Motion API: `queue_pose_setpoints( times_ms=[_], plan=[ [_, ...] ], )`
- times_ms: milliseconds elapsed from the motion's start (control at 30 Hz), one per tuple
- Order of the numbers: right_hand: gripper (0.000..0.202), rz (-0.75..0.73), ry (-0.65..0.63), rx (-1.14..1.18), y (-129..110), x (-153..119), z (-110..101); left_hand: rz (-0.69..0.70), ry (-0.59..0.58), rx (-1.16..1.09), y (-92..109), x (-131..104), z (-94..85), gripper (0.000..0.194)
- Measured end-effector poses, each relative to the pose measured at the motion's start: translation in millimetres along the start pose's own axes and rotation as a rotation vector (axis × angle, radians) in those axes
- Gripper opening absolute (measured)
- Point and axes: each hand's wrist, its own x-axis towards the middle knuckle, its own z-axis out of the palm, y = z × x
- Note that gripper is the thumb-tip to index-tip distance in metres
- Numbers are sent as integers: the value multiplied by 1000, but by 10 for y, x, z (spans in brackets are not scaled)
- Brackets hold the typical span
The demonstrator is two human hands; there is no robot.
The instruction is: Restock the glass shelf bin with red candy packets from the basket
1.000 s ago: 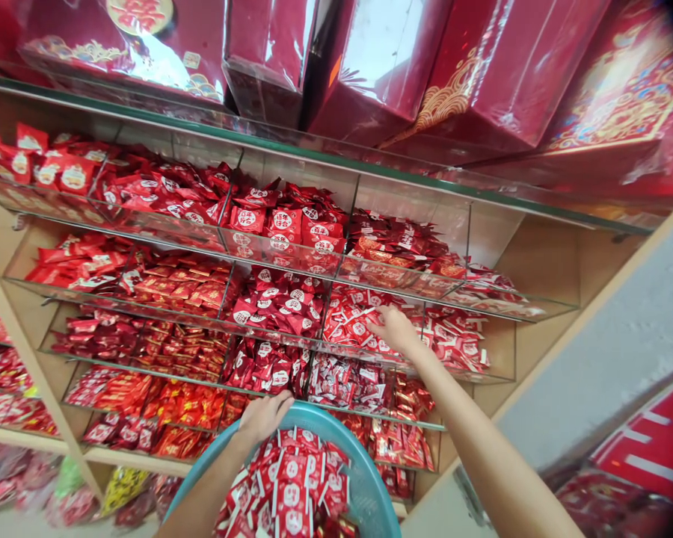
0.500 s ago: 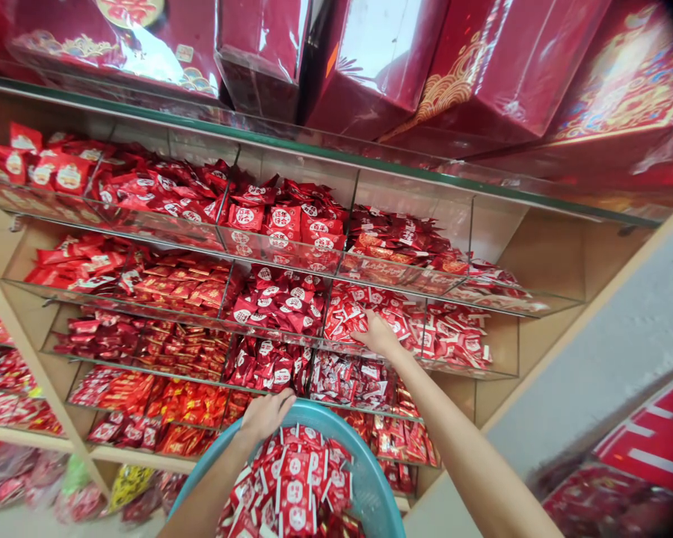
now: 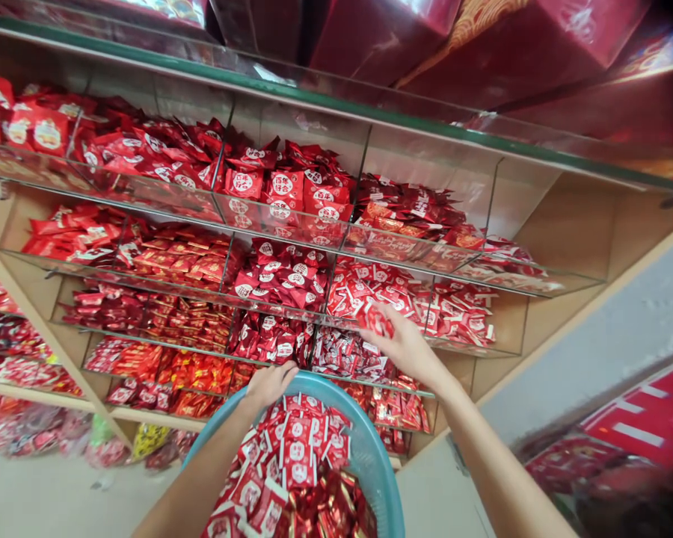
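Nearest, the teal basket contains many red-and-white packets and some shiny red-gold ones. The left hand, its arm stretched forward, holds the basket's far rim with fingers bent and close together. The right hand, the arm slanting up and leftward, is pinching red-white packets between thumb and fingers, in front of the 4-level shelf compartments.

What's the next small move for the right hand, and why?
Probably lower the right hand over the blue-green basket and let go there: it appears to hold red-and-white packets, though blur hides how many. Similar packets already lie in the basket, and the left hand rests at its rim.
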Motion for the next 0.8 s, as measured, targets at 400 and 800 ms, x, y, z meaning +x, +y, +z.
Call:
queue_pose_setpoints(
  times_ms=[400, 800],
  plan=[
    [48, 202, -479, -87, 657, -831, 1368, -10, 8, 9, 22, -20, -30, 56],
    [52, 230, -525, 20, 738, -1213, 1558, -20, 6, 27, 40, -30, -47, 55]
  ],
)
